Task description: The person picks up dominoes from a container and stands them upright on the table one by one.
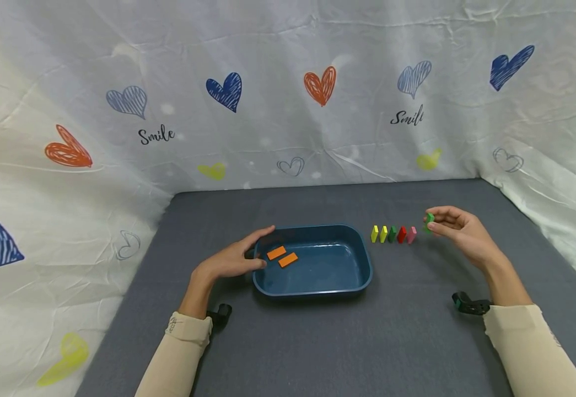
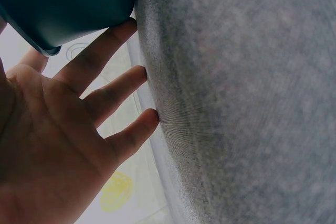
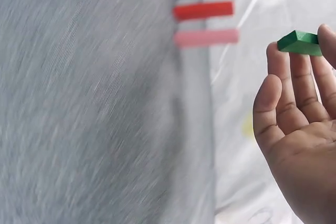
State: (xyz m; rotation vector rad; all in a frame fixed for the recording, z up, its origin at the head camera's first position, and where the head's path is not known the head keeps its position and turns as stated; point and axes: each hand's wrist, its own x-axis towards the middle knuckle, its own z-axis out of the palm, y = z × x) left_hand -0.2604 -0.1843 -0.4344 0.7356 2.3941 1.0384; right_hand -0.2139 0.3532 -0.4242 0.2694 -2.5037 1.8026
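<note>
Two orange domino blocks lie flat in the left part of a blue rectangular tray. My left hand rests against the tray's left end, thumb at the rim and fingers spread nearly straight. In the left wrist view its lower fingertips reach the tabletop beside the tray's outer wall. My right hand pinches a green domino block between thumb and fingertips, just right of a row of standing blocks. That row runs from two yellow blocks through a green block and a red block to a pink block.
Dark grey cloth covers the table. A white curtain printed with hearts hangs behind it and along both sides. The standing row is a short gap to the right of the tray.
</note>
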